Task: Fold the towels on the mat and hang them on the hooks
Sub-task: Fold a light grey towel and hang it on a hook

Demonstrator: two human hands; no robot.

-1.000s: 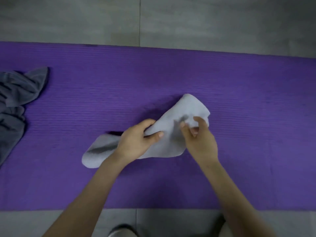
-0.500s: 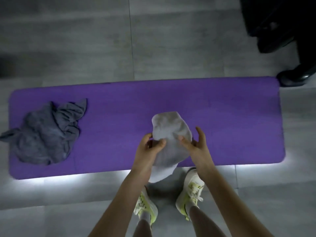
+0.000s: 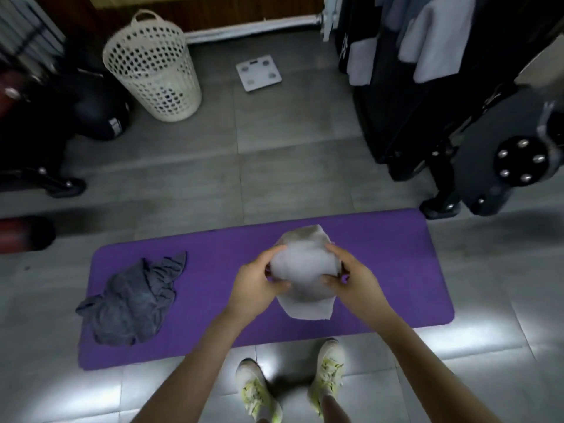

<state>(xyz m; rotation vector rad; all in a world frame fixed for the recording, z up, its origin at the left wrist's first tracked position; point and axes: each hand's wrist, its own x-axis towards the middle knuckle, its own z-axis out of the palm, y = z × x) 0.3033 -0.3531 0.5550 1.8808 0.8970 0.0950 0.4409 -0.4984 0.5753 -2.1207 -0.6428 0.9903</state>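
A folded light grey towel [image 3: 305,270] hangs in the air above the purple mat [image 3: 390,270]. My left hand [image 3: 256,285] grips its left side, fingers curled round the fabric. On the other side my right hand [image 3: 354,279] holds the towel, thumb in front. A crumpled dark grey towel [image 3: 134,300] lies on the left part of the mat. Light towels [image 3: 433,41] hang on a dark rack at the top right; the hooks themselves are hidden.
A white perforated laundry basket [image 3: 152,68] stands at the back left, a white bathroom scale [image 3: 258,72] on the grey tiles behind the mat. Black exercise equipment [image 3: 503,166] stands at the right, dark gear [image 3: 61,117] at the left. My shoes [image 3: 293,389] are before the mat.
The towel has been lifted off the mat in both hands. The view has risen and pulled back, bringing the basket, scale and rack into sight.
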